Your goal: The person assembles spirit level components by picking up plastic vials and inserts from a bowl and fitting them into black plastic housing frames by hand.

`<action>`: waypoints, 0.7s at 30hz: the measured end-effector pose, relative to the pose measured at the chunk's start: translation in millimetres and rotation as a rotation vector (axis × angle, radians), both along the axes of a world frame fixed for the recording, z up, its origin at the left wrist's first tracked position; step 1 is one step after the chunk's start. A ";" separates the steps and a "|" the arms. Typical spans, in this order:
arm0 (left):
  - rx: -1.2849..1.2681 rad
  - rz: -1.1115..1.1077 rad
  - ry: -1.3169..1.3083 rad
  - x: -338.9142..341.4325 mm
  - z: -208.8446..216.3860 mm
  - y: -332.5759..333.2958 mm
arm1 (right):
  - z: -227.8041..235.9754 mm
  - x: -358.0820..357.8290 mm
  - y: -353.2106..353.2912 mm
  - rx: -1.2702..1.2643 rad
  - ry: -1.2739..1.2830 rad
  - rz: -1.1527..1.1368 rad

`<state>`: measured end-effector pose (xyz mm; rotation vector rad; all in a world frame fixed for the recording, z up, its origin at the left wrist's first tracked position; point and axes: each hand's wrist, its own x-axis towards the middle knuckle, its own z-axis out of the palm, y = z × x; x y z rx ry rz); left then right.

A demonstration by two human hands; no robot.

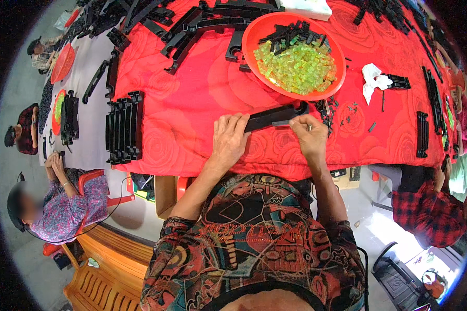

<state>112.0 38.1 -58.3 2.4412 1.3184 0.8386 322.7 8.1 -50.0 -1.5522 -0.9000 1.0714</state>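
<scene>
My left hand (230, 139) is closed round the left end of a long black plastic part (267, 117), held low over the red tablecloth near the table's front edge. The part's right end has a rounded hook shape and is tilted slightly up. At its near side, my right hand (310, 136) pinches a small dark grey strip (282, 123) between thumb and fingers. The strip lies along the part and seems to touch it. Just right of that end are small black bits (324, 111) scattered on the cloth.
A red bowl (250, 54) holds yellow-green translucent pieces and black strips. Similar black parts stand in a row (124, 127) at left, with more piled (192, 26) at the back. A crumpled white tissue (373, 82) lies right. Other people (70, 202) sit on both sides.
</scene>
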 end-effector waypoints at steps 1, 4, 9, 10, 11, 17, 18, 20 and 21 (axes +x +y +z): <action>-0.003 0.002 -0.001 -1.0 -1.2 1.4 | -2.3 -2.7 2.0 -0.029 -0.060 -0.012; -0.067 -0.058 -0.049 -4.5 -0.7 2.7 | -3.1 -8.0 5.1 0.005 -0.028 -0.029; -0.026 -0.103 -0.185 0.4 6.1 -1.5 | 8.2 -7.6 -3.3 0.006 0.038 -0.036; -0.029 -0.100 -0.187 0.0 5.1 -1.4 | 8.2 -5.6 -4.8 0.011 0.049 -0.053; -0.077 -0.104 -0.201 -0.6 3.7 -0.5 | 5.3 -3.8 -5.6 0.007 0.047 -0.052; -0.108 -0.150 -0.200 2.8 2.5 0.3 | 4.4 -7.2 -8.1 0.011 -0.006 -0.041; -0.116 -0.150 -0.195 3.0 2.7 0.1 | 1.5 -8.9 -8.1 0.000 -0.053 -0.031; -0.113 -0.145 -0.204 3.5 1.9 0.1 | 0.4 -12.3 -7.6 -0.011 -0.100 -0.020; -0.111 -0.142 -0.213 3.7 1.5 0.1 | 1.3 -13.9 -7.9 -0.024 -0.164 -0.036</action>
